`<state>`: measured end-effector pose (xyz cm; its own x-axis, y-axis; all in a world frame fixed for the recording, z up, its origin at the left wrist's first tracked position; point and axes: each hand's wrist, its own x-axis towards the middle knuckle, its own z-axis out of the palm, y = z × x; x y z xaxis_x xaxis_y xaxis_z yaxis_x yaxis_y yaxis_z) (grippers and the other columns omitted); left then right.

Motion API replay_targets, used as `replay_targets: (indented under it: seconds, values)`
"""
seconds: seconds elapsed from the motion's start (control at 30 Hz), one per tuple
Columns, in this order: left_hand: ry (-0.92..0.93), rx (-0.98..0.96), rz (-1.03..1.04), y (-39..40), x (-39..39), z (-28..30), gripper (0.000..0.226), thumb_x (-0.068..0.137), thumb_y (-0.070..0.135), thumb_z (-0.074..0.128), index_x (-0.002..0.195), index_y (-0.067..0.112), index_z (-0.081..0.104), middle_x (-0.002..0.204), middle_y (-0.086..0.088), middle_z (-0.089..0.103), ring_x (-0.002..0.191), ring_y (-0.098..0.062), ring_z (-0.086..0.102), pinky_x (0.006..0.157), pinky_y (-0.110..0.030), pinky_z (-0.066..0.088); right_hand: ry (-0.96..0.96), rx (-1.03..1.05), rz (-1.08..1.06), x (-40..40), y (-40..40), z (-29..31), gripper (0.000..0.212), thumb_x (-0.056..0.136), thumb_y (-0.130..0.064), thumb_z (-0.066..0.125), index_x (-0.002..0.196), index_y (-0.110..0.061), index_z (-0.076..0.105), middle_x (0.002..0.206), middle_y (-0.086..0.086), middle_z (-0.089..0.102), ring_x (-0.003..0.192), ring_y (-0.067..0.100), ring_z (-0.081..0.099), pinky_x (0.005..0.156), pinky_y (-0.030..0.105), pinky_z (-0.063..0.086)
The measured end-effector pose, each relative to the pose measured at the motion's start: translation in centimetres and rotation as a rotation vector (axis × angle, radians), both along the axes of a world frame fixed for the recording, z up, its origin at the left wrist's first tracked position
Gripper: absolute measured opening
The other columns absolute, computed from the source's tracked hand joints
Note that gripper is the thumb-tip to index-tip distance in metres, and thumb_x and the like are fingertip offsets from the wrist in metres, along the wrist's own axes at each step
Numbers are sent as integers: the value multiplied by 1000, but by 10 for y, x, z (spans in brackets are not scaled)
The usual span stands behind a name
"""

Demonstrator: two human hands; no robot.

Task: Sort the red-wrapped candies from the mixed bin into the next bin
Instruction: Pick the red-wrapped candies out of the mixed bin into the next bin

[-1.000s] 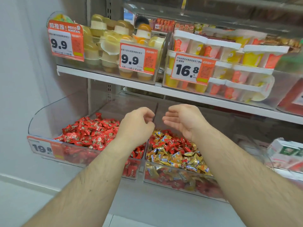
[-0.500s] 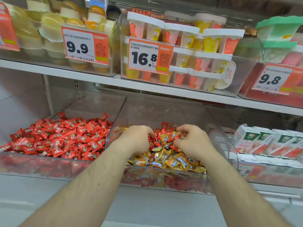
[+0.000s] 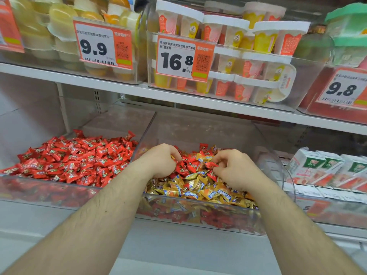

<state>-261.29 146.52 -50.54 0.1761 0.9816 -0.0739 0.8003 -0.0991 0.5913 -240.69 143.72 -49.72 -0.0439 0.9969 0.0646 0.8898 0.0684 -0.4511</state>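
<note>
While both hands dig in the mixed bin (image 3: 198,213), the left hand (image 3: 158,161) and right hand (image 3: 236,171) curl around red candies (image 3: 188,167) to grab them. Left of both hands waits the red bin (image 3: 49,193).

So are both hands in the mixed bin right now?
Yes, the left hand and right hand both dig into the mixed bin's candies.
</note>
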Motion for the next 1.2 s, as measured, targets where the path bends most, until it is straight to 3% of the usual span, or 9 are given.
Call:
replay_targets:
  seconds: [0.1,0.37,0.47,0.63,0.8,0.93,1.03,1.13,1.2]
  values:
    - [-67,10,59,0,1,0,35,96,4,38,103,28,62,82,7,55,52,-8,46,37,-17,30,177,91,-138,1,-1,5,17,91,-17,56,85,-21,71,67,-5,66,55,8,56,51,22,44]
    - [173,-31,-148,-6,7,3,29,89,23,61,116,31,66,112,1,65,85,-8,62,55,-14,36,1780,-253,-374,6,-5,22,23,91,-7,36,101,1,55,98,20,60,74,26,62,47,22,51]
    - [222,-12,-209,-4,6,0,32,89,33,67,120,31,64,90,16,55,73,-4,55,54,-14,34,1600,-244,-349,5,-6,23,21,86,-14,44,96,-3,58,82,11,58,58,17,49,45,22,39]
    - [132,-21,-125,2,5,-9,30,91,45,61,85,16,68,69,8,56,59,-9,49,55,-23,40,147,36,-165,-7,-7,15,18,79,-18,66,96,-23,68,89,-8,65,75,10,61,64,25,46]
    - [-458,-89,125,-5,9,5,23,92,32,51,83,12,59,73,-2,54,64,-18,47,58,-29,33,-181,-73,-2,-11,-3,-5,61,77,-17,64,135,-35,54,124,-10,64,110,16,60,89,36,54]
    - [-1227,-412,197,-8,6,12,18,89,19,43,96,9,57,80,-8,67,57,-17,54,45,-23,33,-19,12,28,-5,-1,-3,35,86,-18,64,117,-34,65,96,-14,66,81,11,64,68,28,54]
    - [-1408,-510,200,-8,0,14,28,83,16,43,104,10,59,95,-12,69,67,-24,61,47,-23,40,595,36,-81,-4,-1,10,24,91,-12,56,103,-25,72,81,-7,68,56,11,54,52,28,44]
    - [-1339,-449,226,-5,0,15,8,85,18,54,90,11,56,75,-5,60,60,-17,54,45,-20,34,1226,-129,-206,1,-3,24,25,85,-4,43,94,-9,65,72,7,57,52,16,44,48,26,30]
    - [-825,-173,245,0,1,11,20,90,28,62,81,13,52,62,0,47,55,-14,44,49,-24,30,1486,-236,-261,4,-3,27,16,80,-7,41,85,-8,56,69,7,52,52,16,42,51,25,27]
